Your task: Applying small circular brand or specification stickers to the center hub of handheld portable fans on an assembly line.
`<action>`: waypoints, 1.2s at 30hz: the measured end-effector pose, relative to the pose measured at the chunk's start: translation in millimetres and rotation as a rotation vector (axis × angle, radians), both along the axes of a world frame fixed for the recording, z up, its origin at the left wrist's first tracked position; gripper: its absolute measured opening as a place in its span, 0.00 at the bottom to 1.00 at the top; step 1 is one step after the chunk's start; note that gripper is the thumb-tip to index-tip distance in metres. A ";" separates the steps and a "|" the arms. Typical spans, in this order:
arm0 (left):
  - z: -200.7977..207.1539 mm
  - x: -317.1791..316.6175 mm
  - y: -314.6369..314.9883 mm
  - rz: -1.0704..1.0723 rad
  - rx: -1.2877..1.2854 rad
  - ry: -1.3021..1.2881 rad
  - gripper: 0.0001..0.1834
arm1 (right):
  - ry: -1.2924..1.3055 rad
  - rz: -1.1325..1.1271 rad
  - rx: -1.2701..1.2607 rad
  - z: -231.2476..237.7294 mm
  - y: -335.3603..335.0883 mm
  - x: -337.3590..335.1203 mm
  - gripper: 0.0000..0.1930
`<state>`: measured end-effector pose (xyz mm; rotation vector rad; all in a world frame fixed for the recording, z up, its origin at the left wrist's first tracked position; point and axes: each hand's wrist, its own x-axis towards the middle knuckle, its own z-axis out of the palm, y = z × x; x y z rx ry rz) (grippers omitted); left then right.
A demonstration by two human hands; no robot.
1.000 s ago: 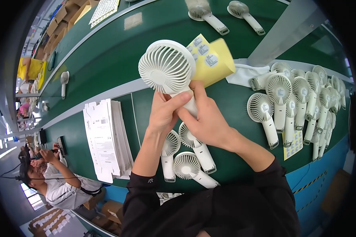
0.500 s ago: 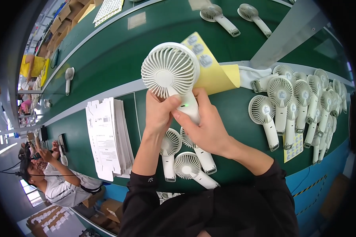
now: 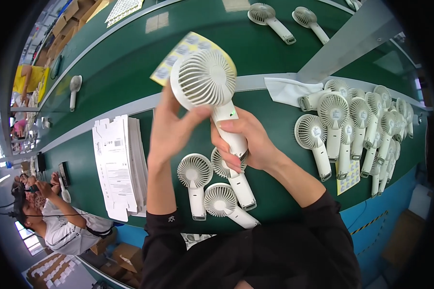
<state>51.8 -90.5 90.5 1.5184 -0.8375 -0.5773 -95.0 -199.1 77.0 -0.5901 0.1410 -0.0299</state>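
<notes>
A white handheld fan [image 3: 211, 77] is raised over the green bench, its round grille up and a small green light glowing on the handle. My right hand [image 3: 250, 139] is wrapped around that handle. At the left side of the fan head is my left hand [image 3: 173, 127], its thumb against the rim near the neck and its fingers mostly hidden behind. A yellow-backed sheet of grey stickers [image 3: 183, 45] pokes out behind the head, next to the left fingers, which seem to grip it. Under my hands lie three more white fans [image 3: 196, 172], one partly covered by my right hand.
Many white fans [image 3: 333, 111] crowd the right side, with another sticker sheet [image 3: 349, 177] beneath some. A white cloth [image 3: 291, 90] lies near the metal post [image 3: 352, 41]. To the left stands a stack of flat white cartons [image 3: 115, 168]. A co-worker [image 3: 65, 219] sits at far left.
The sticker sheet has swung from the fan's right side to its upper left. My left hand has moved from the handle to the fan head; the fan has tilted.
</notes>
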 end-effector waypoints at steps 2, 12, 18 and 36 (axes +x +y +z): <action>5.9 13.4 6.0 -0.008 -0.139 0.141 0.36 | 0.030 -0.069 -0.101 -0.5 -2.5 0.3 0.13; 16.9 24.3 13.2 0.332 -0.069 -0.116 0.15 | 0.103 -0.290 -0.374 -6.6 -9.6 -6.9 0.15; 16.5 22.1 13.3 0.254 -0.015 -0.178 0.17 | 0.157 -0.351 -0.447 -12.9 -8.8 -17.7 0.14; 16.9 15.0 14.7 0.026 0.029 -0.038 0.17 | 0.510 -0.618 -1.874 -23.5 -17.3 -40.9 0.14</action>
